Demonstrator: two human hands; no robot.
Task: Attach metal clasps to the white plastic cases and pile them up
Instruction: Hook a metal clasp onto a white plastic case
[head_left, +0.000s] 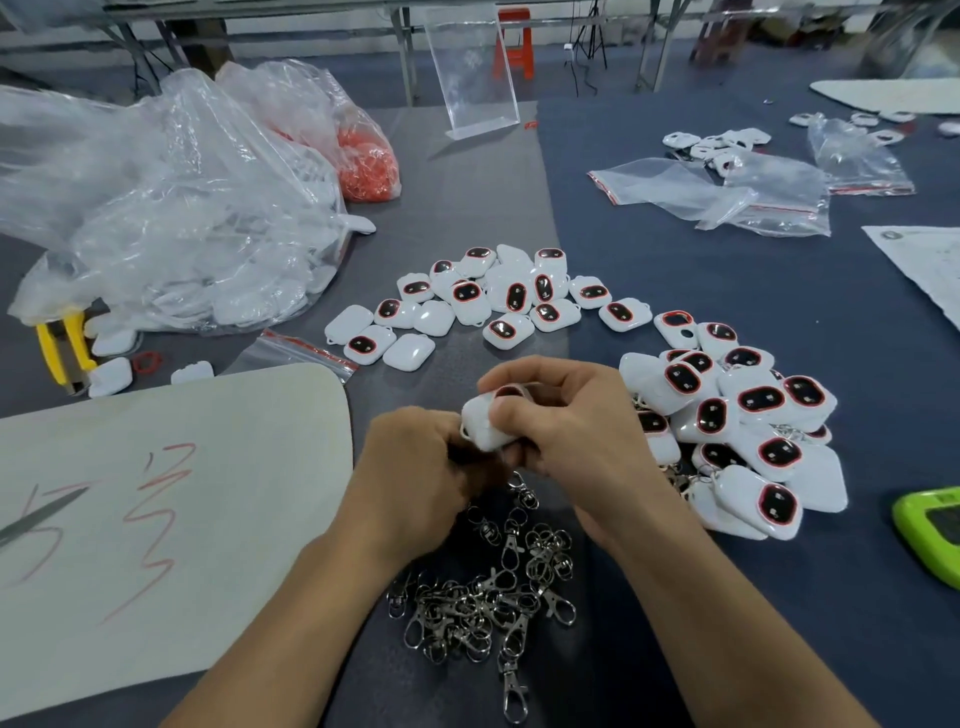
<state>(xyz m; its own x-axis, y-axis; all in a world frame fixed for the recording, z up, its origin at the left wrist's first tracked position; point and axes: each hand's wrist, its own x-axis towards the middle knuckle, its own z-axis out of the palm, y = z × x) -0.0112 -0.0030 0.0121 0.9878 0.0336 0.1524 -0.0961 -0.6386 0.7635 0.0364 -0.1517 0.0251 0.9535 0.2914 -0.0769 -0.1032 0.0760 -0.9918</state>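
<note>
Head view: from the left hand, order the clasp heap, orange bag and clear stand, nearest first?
1. Clasp heap, just below the left hand.
2. Orange bag, far back on the left.
3. Clear stand, farthest, back centre.

Small-parts assembly workshop, grey work table (649, 270) carried loose batches of white plastic cases (514, 296), a heap of metal clasps (488, 597), bulk stock in clear plastic bags (171, 208), yellow-handled cutters (62, 343), metal-legged benches (408, 52) stood behind.
</note>
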